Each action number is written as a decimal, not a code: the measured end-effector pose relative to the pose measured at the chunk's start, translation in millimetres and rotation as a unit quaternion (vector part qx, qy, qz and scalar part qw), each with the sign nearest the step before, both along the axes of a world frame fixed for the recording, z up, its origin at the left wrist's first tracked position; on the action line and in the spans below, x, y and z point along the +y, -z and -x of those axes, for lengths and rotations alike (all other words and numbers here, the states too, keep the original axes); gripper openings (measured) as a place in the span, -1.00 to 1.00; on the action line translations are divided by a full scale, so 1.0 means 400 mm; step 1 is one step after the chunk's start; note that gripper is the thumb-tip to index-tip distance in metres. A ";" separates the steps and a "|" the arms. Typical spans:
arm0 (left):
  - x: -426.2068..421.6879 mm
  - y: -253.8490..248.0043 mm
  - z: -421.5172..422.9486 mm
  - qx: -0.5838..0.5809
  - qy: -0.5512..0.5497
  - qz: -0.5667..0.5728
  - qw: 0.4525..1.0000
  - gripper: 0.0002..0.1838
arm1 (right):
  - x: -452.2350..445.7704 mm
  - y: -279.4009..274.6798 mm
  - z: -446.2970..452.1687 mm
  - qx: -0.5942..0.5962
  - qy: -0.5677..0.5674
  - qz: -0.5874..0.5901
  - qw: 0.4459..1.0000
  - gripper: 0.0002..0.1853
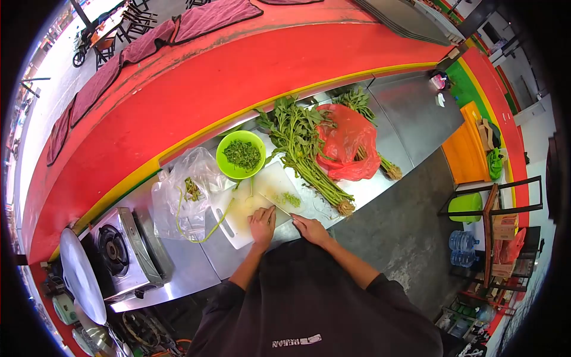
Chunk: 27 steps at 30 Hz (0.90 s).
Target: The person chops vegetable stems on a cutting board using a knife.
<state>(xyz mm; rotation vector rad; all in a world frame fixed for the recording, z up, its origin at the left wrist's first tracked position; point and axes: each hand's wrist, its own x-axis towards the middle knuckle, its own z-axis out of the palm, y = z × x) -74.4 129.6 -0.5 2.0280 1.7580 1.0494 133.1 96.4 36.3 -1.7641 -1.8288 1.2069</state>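
Note:
My right hand [310, 229] is closed round the handle of a knife [278, 206], whose blade slants across the white cutting board [240, 235]. Close to the blade's near side, my left hand [262, 225] rests on the board with its fingers curled together; whatever may be under them is hidden. Finely chopped green pieces [288, 198] lie just beyond the blade. A light green bowl [257, 138] of chopped leaves [242, 154] stands behind the board. To the right lies a large bunch of leafy greens [303, 149], with its stems and roots pointing towards me.
A red plastic bag [351, 143] covers part of another bunch of greens. Left of the board, a clear plastic bag [189, 190] holds some scraps, with a long stem [209, 233] beside it. A gas stove [119, 250] occupies the counter's left end. A red wall [238, 77] runs behind.

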 end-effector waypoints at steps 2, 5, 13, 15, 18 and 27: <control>-0.003 -0.001 0.001 -0.002 0.003 0.014 1.000 -0.82 | 0.016 -0.004 0.011 -0.003 -0.005 -0.003 1.000 -0.58; -0.001 -0.005 0.001 -0.006 -0.003 0.012 1.000 -0.82 | 0.028 0.001 0.018 -0.015 -0.011 0.046 0.999 -0.58; -0.001 -0.009 0.005 -0.001 0.000 0.023 1.000 -0.82 | 0.021 -0.033 0.001 0.041 0.007 0.031 0.999 -0.57; -0.003 -0.014 0.005 -0.006 0.004 0.023 1.000 -0.81 | 0.019 -0.017 0.001 0.043 0.006 0.015 0.999 -0.56; -0.005 -0.006 0.010 -0.011 0.011 0.024 1.000 -0.81 | 0.022 -0.023 0.005 0.045 -0.008 0.013 0.999 -0.56; -0.009 -0.005 0.014 -0.031 0.019 0.035 0.999 -0.81 | 0.024 -0.030 0.011 0.003 -0.004 0.041 0.999 -0.56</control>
